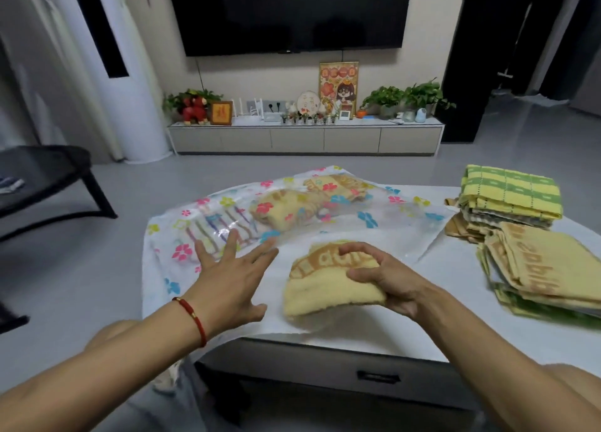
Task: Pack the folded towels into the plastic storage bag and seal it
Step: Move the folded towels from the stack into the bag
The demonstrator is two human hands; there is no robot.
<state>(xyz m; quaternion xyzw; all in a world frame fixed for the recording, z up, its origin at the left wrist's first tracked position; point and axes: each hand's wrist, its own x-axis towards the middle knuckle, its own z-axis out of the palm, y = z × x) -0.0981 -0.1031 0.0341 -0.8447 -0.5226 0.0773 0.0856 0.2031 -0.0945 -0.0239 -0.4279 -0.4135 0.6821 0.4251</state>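
- Towels inside the plastic storage bag [374,215] number three as far as the film lets one count: a striped one [216,228] at the left, a yellow one [286,208] in the middle and another yellow one [341,184] behind it.
- One more folded yellow towel [328,288] lies at the bag's near edge (brown lettering across its top); whether it sits on the plastic or just inside the mouth cannot be told.
- The right hand [383,278] grips that towel, its fingers [357,251] curled over the top fold and the thumb pressed against the towel's side.
- The left hand [227,278] is spread flat, fingers [232,243] straight and apart, above the flowered plastic near the striped towel; contact with the bag cannot be made out.
- One red cord bracelet [192,314] circles the left wrist.
- Two stacks wait on the white counter [455,288] at the right: a far stack [510,200] topped by a green-and-yellow checked towel, and a near stack [546,269] topped by a yellow lettered one.
- The count in each stack is hard to read from the edges, and the near stack is cut off by the frame's right border.
- The bag's left end hangs over the counter edge.
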